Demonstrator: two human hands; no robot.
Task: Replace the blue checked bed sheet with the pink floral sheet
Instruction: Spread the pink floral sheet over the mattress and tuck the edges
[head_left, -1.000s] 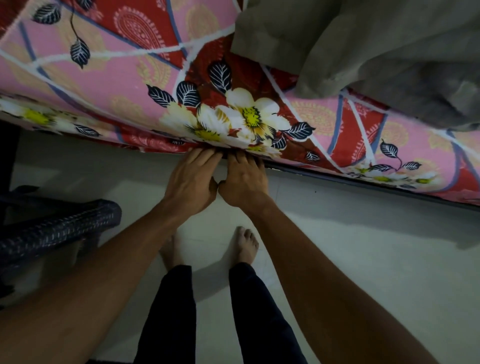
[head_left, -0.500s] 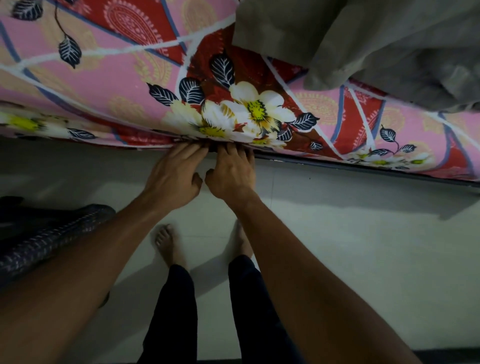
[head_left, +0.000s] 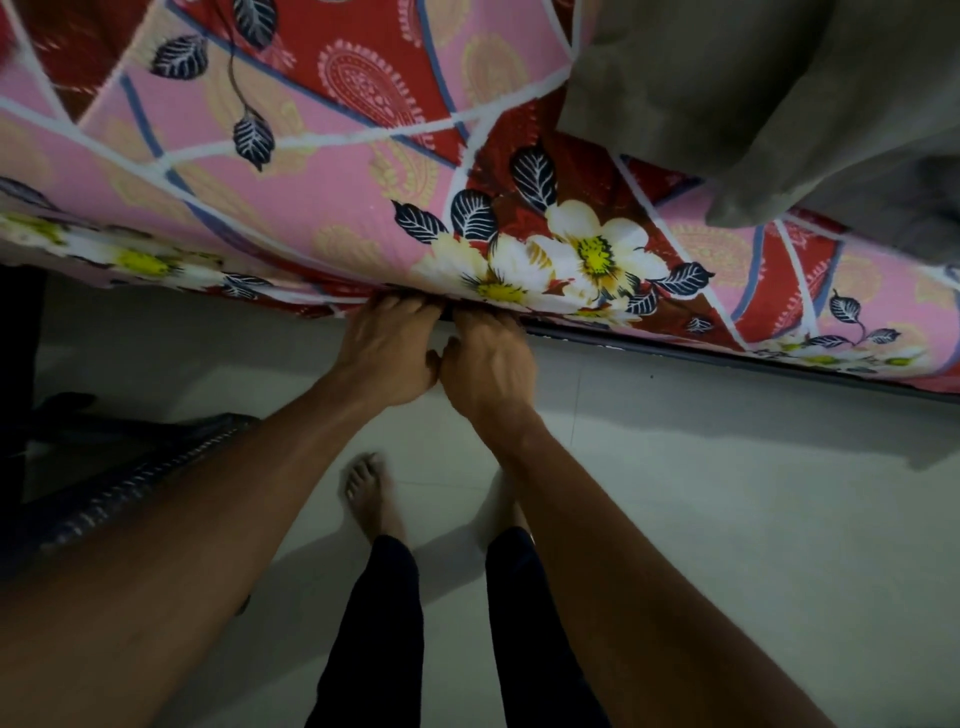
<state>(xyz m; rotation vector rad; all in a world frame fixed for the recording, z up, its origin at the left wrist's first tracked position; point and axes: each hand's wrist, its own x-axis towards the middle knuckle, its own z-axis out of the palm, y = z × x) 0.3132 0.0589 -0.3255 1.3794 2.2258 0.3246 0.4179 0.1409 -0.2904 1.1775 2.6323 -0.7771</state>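
Observation:
The pink floral sheet (head_left: 322, 208), pink and red with white flowers and dark leaves, covers the bed top and hangs over its near side. My left hand (head_left: 387, 358) and my right hand (head_left: 485, 371) sit side by side at the sheet's lower edge. Their fingertips are pushed under the edge and hidden by the cloth. The thumbs touch each other. No blue checked sheet is in view.
A grey-green blanket (head_left: 779, 104) lies bunched on the bed at the upper right. A dark woven chair (head_left: 130, 478) stands on the left by my arm. The dark bed frame rail (head_left: 727, 361) runs below the sheet. My bare feet stand on the pale tiled floor (head_left: 727, 519).
Both hands have pushed further under the sheet's edge, so the fingers are now hidden. The view has shifted a little, with the bed closer.

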